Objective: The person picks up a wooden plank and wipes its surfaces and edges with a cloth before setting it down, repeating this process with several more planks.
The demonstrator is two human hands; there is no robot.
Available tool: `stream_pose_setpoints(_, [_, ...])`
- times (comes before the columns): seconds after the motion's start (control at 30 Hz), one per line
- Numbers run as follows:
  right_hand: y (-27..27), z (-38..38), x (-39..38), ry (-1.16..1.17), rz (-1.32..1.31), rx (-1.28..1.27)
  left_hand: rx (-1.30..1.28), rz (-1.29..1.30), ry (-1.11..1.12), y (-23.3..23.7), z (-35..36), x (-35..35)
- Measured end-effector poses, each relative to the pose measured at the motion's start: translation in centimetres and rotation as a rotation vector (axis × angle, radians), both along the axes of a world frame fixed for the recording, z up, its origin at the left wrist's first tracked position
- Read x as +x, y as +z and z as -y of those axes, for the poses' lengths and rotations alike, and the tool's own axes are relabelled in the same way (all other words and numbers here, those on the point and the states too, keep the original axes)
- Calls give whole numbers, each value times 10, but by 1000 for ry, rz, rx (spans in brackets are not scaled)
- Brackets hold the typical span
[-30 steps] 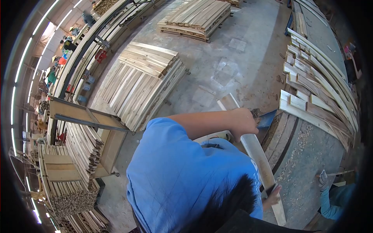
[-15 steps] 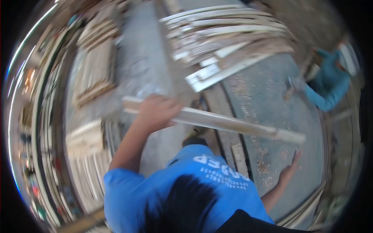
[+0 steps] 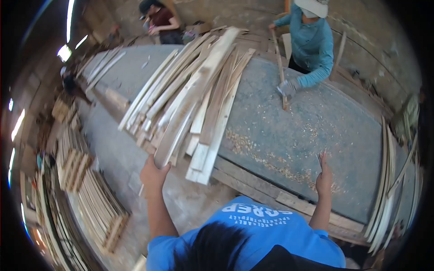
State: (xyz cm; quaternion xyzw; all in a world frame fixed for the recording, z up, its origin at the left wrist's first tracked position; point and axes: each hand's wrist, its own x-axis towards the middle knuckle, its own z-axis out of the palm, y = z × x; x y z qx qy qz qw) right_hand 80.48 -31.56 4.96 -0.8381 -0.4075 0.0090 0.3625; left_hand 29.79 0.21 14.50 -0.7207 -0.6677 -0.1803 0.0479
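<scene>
My left hand [image 3: 154,175] grips the near end of a long wooden plank [image 3: 192,92], its thumb on the right edge. The plank points away from me, over a pile of loose boards [image 3: 211,122] on the grey worktable [image 3: 352,149]. My right hand [image 3: 323,178] is held up with its fingers stretched out and nothing in it, above the table's near side. Wood shavings [image 3: 280,165] lie scattered around there.
Across the table a person in a teal shirt [image 3: 312,49] holds a narrow wooden strip [image 3: 279,61]. Another person [image 3: 163,22] stands at the far end. Stacked boards [image 3: 97,201] lie on the floor at left; long strips [image 3: 384,189] stand at right.
The plank has swung from lying crosswise before me to pointing away over the board pile, still in my left hand. My view has turned up and left towards the table's far end.
</scene>
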Motion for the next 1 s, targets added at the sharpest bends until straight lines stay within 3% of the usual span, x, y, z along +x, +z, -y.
stream_pose_setpoints(0.13, [5,-12,-33,-36,12,-36,-116,-57,82,-19,-112,-1])
stream_pose_setpoints(0.23, [6,2,-61,-177,172,-155,20,-59,-47,-73,-206,-17])
stream_pose_setpoints(0.3, [2,26,-77,-292,213,-192,84,-125,-137,-76,-229,4])
stream_pose_setpoints(0.37, [3,50,-101,-414,144,-258,-49,-253,-6,-53,-231,49])
stream_pose_setpoints(0.47, [4,88,-135,-573,29,-328,103,-299,-46,-58,-216,121])
stream_pose_setpoints(0.57, [-11,125,-155,-705,-28,-372,222,-253,-535,-80,-191,183])
stream_pose_setpoints(0.6, [-12,134,-162,-735,-32,-386,212,-253,-575,-83,-171,199])
stream_pose_setpoints(0.67, [-22,156,-167,-767,-51,-458,329,-188,-1042,-59,-93,236])
stream_pose_setpoints(0.7, [-28,166,-167,-793,-60,-484,324,-186,-1058,-52,-64,249])
stream_pose_setpoints(0.77, [-29,181,-167,-836,-116,-474,77,-128,-1273,-42,-18,268])
stream_pose_setpoints(0.8, [-28,190,-164,-836,-115,-469,82,-129,-1272,-44,-2,273])
stream_pose_setpoints(0.87, [-31,210,-154,-867,-141,-452,-98,24,-1513,-59,28,288])
stream_pose_setpoints(0.93, [-40,237,-137,-862,-131,-444,-96,26,-1544,-67,62,297])
stream_pose_setpoints(1.0, [-51,271,-110,-854,-118,-444,-316,-7,-1613,-71,102,310])
